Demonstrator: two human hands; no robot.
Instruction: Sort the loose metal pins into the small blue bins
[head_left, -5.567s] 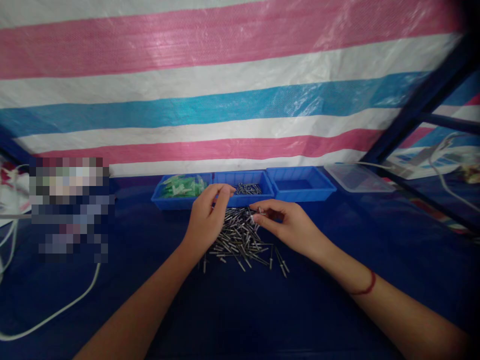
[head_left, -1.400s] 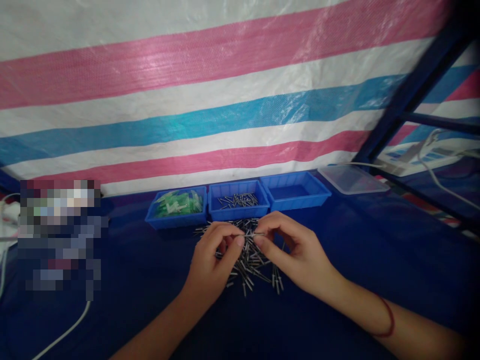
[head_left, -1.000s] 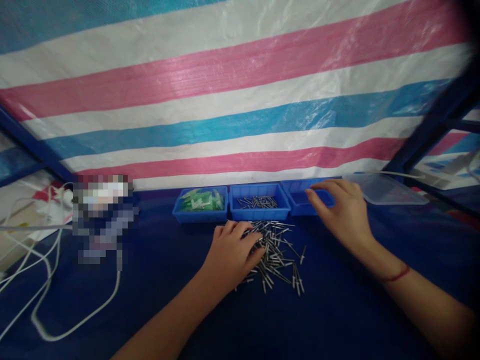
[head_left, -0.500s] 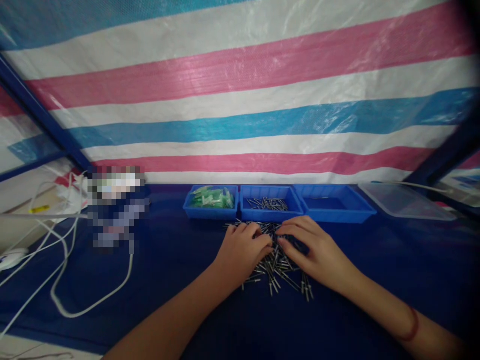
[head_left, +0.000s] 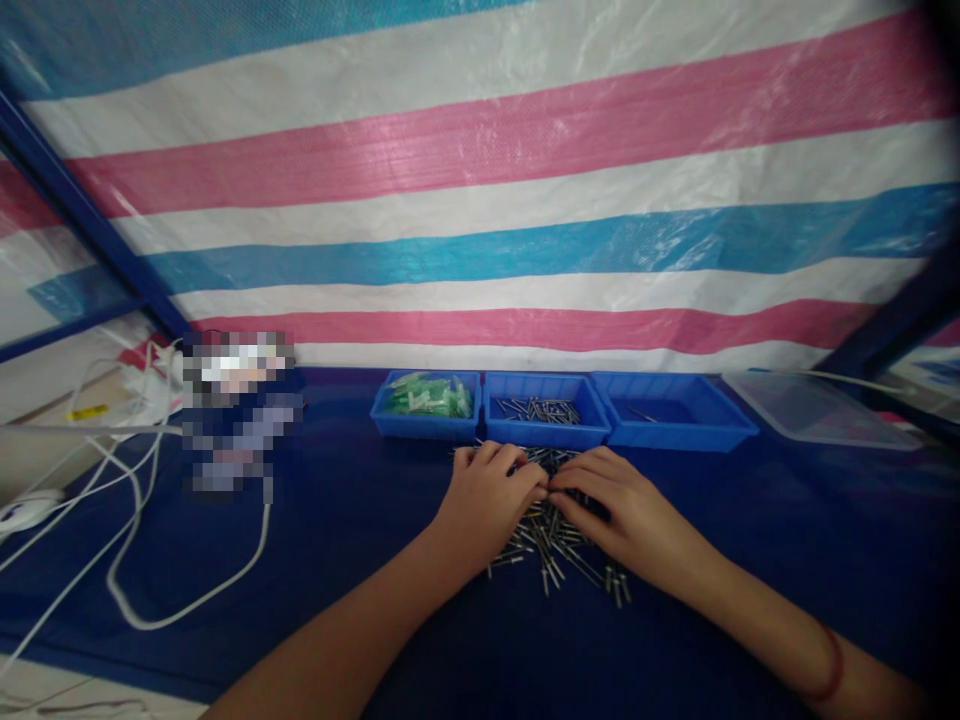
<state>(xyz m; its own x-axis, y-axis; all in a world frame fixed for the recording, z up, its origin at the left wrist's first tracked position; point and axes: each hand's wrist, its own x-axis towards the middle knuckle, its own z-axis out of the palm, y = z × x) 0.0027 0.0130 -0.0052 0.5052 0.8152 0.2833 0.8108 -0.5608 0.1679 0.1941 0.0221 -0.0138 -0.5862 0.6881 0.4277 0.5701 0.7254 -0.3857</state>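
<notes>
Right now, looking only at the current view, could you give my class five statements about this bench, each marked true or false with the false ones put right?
1. The left hand and right hand are close together at the pile of metal pins. True.
2. The green pieces are in the right tray. False: the green pieces are in the left tray.
3. The middle tray has metal pins in it. True.
4. A red band circles the left forearm. False: the red band is on the right forearm.
5. A clear sheet lies right of the trays. True.
</notes>
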